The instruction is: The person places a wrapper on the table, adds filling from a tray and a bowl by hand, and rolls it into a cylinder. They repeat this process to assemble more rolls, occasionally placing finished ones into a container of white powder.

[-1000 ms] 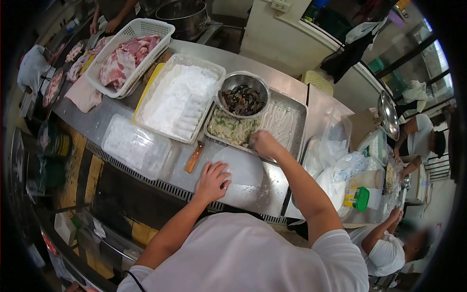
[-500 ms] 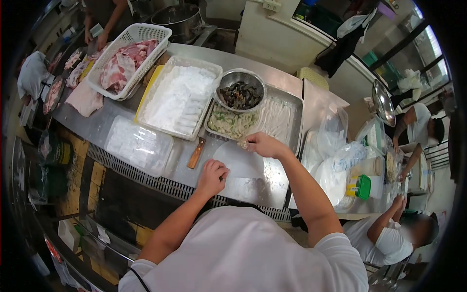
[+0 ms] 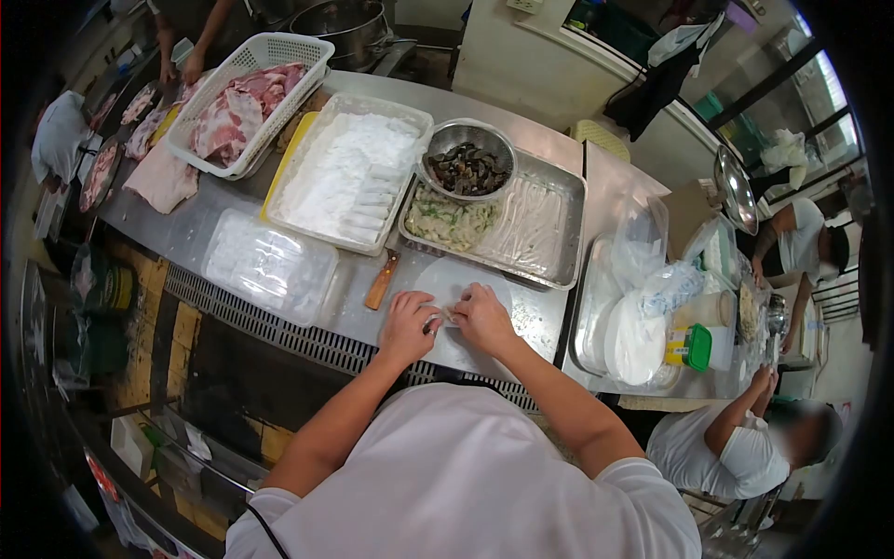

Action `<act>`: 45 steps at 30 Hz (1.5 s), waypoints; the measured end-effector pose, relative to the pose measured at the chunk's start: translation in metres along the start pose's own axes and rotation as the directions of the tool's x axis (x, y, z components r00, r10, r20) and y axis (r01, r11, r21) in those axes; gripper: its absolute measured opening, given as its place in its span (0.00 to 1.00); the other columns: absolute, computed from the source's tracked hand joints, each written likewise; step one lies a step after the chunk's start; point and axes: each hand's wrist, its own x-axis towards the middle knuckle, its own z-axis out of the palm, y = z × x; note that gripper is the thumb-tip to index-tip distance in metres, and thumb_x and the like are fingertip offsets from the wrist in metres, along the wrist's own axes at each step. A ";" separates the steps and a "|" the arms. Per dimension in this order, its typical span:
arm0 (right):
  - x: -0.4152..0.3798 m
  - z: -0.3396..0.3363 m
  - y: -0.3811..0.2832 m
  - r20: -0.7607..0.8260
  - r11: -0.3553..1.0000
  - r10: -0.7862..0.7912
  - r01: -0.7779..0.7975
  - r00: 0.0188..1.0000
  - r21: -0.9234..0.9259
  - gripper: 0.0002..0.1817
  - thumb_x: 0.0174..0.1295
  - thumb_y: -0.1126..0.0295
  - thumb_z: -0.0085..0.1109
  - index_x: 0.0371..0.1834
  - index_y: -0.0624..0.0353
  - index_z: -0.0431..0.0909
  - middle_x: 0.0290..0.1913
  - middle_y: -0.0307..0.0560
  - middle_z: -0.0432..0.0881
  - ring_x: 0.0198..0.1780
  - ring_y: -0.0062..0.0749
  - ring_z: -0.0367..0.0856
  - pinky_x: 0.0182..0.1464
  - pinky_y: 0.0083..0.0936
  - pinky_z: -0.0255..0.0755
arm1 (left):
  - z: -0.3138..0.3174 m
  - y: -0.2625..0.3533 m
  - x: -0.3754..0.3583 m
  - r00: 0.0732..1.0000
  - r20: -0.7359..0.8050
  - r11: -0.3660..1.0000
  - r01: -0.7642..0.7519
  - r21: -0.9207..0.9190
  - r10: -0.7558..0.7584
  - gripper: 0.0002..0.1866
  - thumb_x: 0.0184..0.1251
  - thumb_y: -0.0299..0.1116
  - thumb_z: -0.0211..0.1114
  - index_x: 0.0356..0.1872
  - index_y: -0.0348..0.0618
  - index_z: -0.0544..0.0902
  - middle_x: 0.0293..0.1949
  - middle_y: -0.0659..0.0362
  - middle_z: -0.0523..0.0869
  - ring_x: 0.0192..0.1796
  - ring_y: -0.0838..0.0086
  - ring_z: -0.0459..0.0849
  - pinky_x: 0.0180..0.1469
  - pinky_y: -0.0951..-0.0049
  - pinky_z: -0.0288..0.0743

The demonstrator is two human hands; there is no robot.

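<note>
My left hand (image 3: 410, 326) is curled, its fingertips close to those of my right hand (image 3: 482, 319), which is closed in a pinch. A small pale piece (image 3: 451, 317) shows between them, mostly covered by the fingers. Both hands are low over a pale round sheet (image 3: 438, 274) on the steel table. Beyond them is a metal tray (image 3: 570, 265) with a chopped pale-and-green filling (image 3: 447, 222) on its left and long pale strips (image 3: 526, 219) on its right. A knife with a wooden handle (image 3: 381, 282) lies left of the sheet.
A steel bowl of dark pieces (image 3: 466, 168) rests on the tray's back edge. Leftward are a tub of white powder with pale rolls (image 3: 345, 168), a lidded clear container (image 3: 270, 270) and a basket of raw meat (image 3: 233, 121). A green-lidded tub (image 3: 696, 347) stands right. Co-workers are at both sides.
My right hand has come back from beside the filling, toward me and left, and now meets my left hand. The left hand has moved slightly forward. My view has shifted a little.
</note>
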 end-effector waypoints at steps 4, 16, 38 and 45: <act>-0.011 0.007 0.015 0.048 0.999 -0.011 0.014 0.999 -0.045 0.10 0.67 0.71 0.70 0.48 0.55 0.96 0.47 0.50 0.83 0.55 0.50 0.83 0.56 0.43 0.82 | 0.000 0.001 0.001 1.000 0.003 1.000 0.002 0.013 -0.002 0.10 0.62 0.30 0.79 0.42 0.44 0.90 0.57 0.55 0.87 0.67 0.55 0.82 0.79 0.45 0.68; -0.018 0.002 0.031 -0.025 0.958 0.209 -0.200 0.978 0.204 0.08 0.67 0.74 0.70 0.45 0.62 0.94 0.45 0.56 0.86 0.45 0.57 0.88 0.53 0.47 0.83 | 0.000 0.000 0.000 1.000 -0.011 1.000 -0.013 0.000 0.013 0.11 0.60 0.28 0.79 0.43 0.42 0.89 0.57 0.52 0.87 0.65 0.51 0.82 0.75 0.45 0.70; -0.010 -0.014 0.033 0.110 1.000 -0.014 0.015 0.994 -0.005 0.18 0.61 0.71 0.73 0.54 0.62 0.90 0.51 0.56 0.83 0.56 0.55 0.84 0.61 0.45 0.82 | -0.001 0.002 0.001 1.000 -0.016 1.000 -0.010 -0.003 0.010 0.11 0.60 0.28 0.80 0.43 0.43 0.89 0.58 0.53 0.87 0.65 0.51 0.82 0.76 0.45 0.71; -0.020 -0.024 0.030 0.027 0.998 0.035 -0.036 0.999 0.048 0.15 0.62 0.69 0.75 0.51 0.61 0.91 0.49 0.56 0.84 0.53 0.55 0.85 0.55 0.46 0.83 | -0.001 0.001 0.001 1.000 0.003 1.000 -0.008 -0.012 0.008 0.11 0.61 0.28 0.79 0.43 0.43 0.89 0.58 0.53 0.87 0.65 0.51 0.83 0.76 0.44 0.70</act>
